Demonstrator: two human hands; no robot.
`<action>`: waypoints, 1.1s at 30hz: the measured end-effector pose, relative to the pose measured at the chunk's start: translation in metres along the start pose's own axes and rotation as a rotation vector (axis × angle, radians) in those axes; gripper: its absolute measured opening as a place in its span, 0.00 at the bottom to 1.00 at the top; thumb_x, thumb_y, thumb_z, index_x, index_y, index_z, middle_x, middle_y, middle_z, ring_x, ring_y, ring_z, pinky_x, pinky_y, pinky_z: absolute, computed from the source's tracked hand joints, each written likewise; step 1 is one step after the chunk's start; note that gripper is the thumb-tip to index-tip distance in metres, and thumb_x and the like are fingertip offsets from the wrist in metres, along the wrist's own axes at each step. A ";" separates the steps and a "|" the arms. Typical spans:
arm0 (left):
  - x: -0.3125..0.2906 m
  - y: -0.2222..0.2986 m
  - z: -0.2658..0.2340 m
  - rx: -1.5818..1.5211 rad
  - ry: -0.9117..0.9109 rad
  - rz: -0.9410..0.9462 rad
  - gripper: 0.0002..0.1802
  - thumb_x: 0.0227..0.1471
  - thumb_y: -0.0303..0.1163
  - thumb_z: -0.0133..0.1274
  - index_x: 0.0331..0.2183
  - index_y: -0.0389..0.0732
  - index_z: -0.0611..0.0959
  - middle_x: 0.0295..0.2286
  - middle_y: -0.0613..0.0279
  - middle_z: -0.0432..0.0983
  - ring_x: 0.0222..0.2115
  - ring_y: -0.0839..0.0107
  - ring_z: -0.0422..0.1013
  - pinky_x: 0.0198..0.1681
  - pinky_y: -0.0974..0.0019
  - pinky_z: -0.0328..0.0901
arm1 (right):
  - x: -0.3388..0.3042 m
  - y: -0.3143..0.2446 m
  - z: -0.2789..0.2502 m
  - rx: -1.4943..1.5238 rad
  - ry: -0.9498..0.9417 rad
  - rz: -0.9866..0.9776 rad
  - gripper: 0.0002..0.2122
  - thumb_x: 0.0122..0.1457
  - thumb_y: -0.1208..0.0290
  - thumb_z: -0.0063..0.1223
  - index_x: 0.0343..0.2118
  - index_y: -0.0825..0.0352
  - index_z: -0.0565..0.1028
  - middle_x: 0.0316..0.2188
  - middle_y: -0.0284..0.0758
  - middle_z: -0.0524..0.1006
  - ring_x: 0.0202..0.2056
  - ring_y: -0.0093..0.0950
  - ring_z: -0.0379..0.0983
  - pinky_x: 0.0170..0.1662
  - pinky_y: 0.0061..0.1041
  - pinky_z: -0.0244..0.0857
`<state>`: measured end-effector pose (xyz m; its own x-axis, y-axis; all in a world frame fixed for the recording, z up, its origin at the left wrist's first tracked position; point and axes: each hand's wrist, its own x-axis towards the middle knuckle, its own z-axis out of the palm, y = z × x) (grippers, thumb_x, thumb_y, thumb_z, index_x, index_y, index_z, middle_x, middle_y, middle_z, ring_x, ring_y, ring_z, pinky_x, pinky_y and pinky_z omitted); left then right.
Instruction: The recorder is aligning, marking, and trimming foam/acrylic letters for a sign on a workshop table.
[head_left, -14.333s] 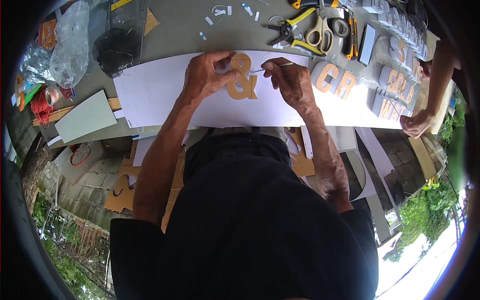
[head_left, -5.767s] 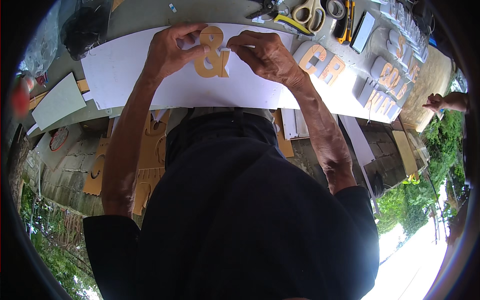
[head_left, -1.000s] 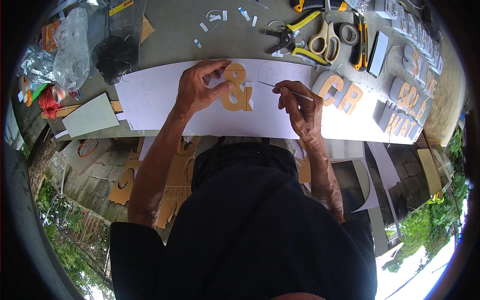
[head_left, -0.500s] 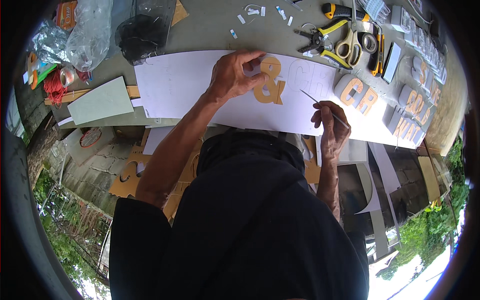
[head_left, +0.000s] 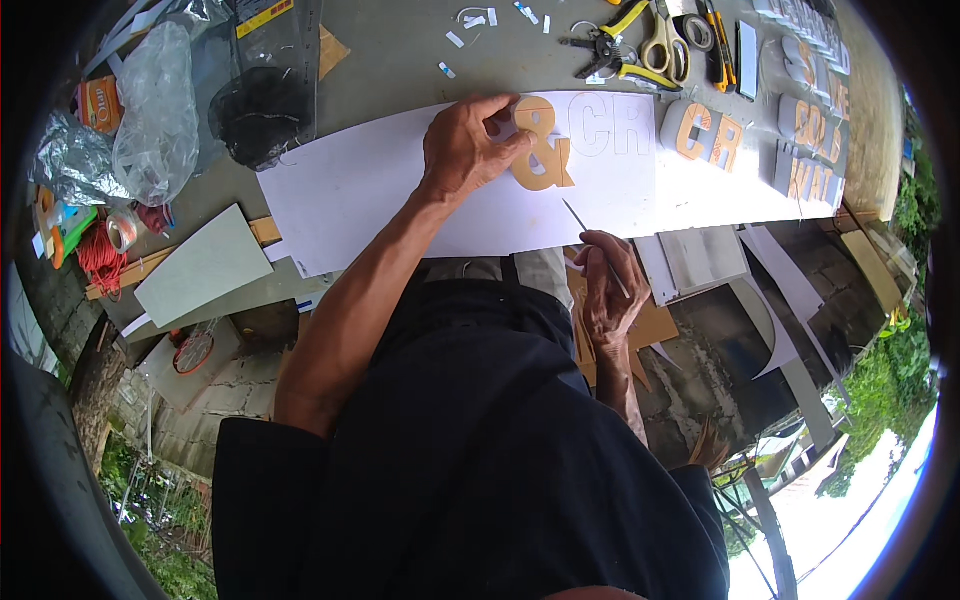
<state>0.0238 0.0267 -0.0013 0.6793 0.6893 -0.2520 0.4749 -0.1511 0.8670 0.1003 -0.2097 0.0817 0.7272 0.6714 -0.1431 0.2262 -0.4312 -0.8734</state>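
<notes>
On a long white sheet (head_left: 380,205) lies a tan ampersand-shaped cutout (head_left: 545,141). My left hand (head_left: 470,150) grips the cutout's left side between thumb and fingers, pressing it to the sheet. Two letter outlines (head_left: 603,125) are drawn in thin lines just right of it. My right hand (head_left: 612,285) pinches a thin grey pointed stick (head_left: 574,217), like a pencil or scriber. Its tip points up and left, just below the cutout and apart from it. The sheet's near edge lies above that hand.
Tan-faced letter pieces (head_left: 690,135) sit at the right, with more block letters (head_left: 800,120) beyond. Wire-stripping pliers (head_left: 610,50), scissors (head_left: 662,45), black tape (head_left: 695,32) and a cutter (head_left: 720,60) lie at the back. Plastic bags (head_left: 155,120) and red cord (head_left: 98,255) are at left.
My right hand has drawn left and nearer my body, taking the stick's tip from the letter outlines to below the ampersand. My left hand keeps its grip. The whole view has shifted.
</notes>
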 end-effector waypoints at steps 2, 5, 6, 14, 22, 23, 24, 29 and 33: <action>0.001 0.001 0.000 -0.013 -0.014 0.018 0.26 0.43 0.43 0.69 0.46 0.47 0.87 0.35 0.65 0.85 0.32 0.70 0.79 0.40 0.65 0.73 | 0.001 -0.007 -0.006 0.072 0.014 0.038 0.08 0.65 0.81 0.48 0.41 0.71 0.80 0.33 0.38 0.80 0.28 0.22 0.76 0.33 0.23 0.70; 0.000 0.000 -0.002 -0.011 -0.030 0.013 0.26 0.43 0.44 0.69 0.46 0.48 0.87 0.35 0.65 0.85 0.32 0.72 0.79 0.40 0.65 0.73 | 0.025 -0.031 -0.014 0.156 0.069 0.112 0.09 0.70 0.73 0.49 0.40 0.71 0.79 0.30 0.35 0.80 0.27 0.18 0.74 0.30 0.20 0.66; 0.001 0.001 -0.003 0.002 -0.039 -0.001 0.26 0.43 0.44 0.69 0.46 0.48 0.87 0.36 0.66 0.84 0.32 0.72 0.79 0.40 0.66 0.73 | 0.040 -0.040 -0.020 0.150 0.051 0.159 0.10 0.71 0.70 0.49 0.40 0.71 0.79 0.29 0.34 0.81 0.26 0.18 0.73 0.29 0.20 0.65; -0.004 0.004 -0.002 -0.004 -0.028 -0.068 0.28 0.44 0.37 0.71 0.49 0.44 0.85 0.39 0.65 0.83 0.35 0.71 0.79 0.43 0.67 0.74 | 0.170 -0.049 -0.025 -0.202 -0.492 -0.208 0.04 0.64 0.77 0.56 0.40 0.71 0.79 0.32 0.36 0.81 0.28 0.29 0.79 0.33 0.29 0.73; -0.005 0.006 -0.001 -0.025 0.010 -0.085 0.29 0.45 0.37 0.71 0.49 0.41 0.84 0.41 0.61 0.82 0.37 0.68 0.80 0.45 0.66 0.75 | 0.225 -0.029 -0.001 -0.291 -0.915 -0.476 0.05 0.62 0.77 0.57 0.40 0.72 0.78 0.37 0.38 0.83 0.39 0.37 0.83 0.42 0.32 0.79; -0.006 0.006 -0.001 -0.024 0.023 -0.069 0.29 0.44 0.36 0.71 0.50 0.41 0.84 0.40 0.61 0.82 0.37 0.67 0.80 0.45 0.66 0.75 | 0.229 -0.025 0.001 -0.259 -0.953 -0.487 0.05 0.62 0.77 0.57 0.40 0.71 0.78 0.36 0.38 0.83 0.39 0.37 0.83 0.42 0.33 0.79; -0.007 0.005 -0.001 -0.022 0.035 -0.053 0.29 0.44 0.36 0.71 0.50 0.40 0.84 0.40 0.61 0.82 0.37 0.67 0.80 0.44 0.66 0.75 | 0.232 -0.024 0.003 -0.259 -0.966 -0.488 0.05 0.62 0.77 0.57 0.40 0.71 0.78 0.36 0.38 0.83 0.39 0.37 0.83 0.42 0.33 0.79; -0.006 0.009 -0.002 -0.012 0.010 -0.086 0.30 0.45 0.32 0.71 0.51 0.40 0.83 0.41 0.59 0.82 0.38 0.67 0.79 0.46 0.65 0.75 | 0.243 -0.014 0.008 -0.211 -1.057 -0.574 0.05 0.60 0.77 0.60 0.38 0.70 0.80 0.36 0.36 0.83 0.37 0.35 0.83 0.40 0.32 0.79; -0.006 0.008 0.000 0.003 0.029 -0.065 0.30 0.45 0.32 0.71 0.51 0.41 0.83 0.41 0.61 0.82 0.37 0.69 0.79 0.44 0.66 0.74 | 0.246 -0.010 0.010 -0.203 -1.075 -0.576 0.05 0.58 0.77 0.60 0.37 0.69 0.80 0.35 0.35 0.83 0.36 0.35 0.83 0.39 0.31 0.78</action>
<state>0.0232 0.0215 0.0072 0.6308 0.7177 -0.2949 0.5188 -0.1075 0.8481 0.2705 -0.0340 0.0504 -0.3916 0.9070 -0.1550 0.5032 0.0700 -0.8613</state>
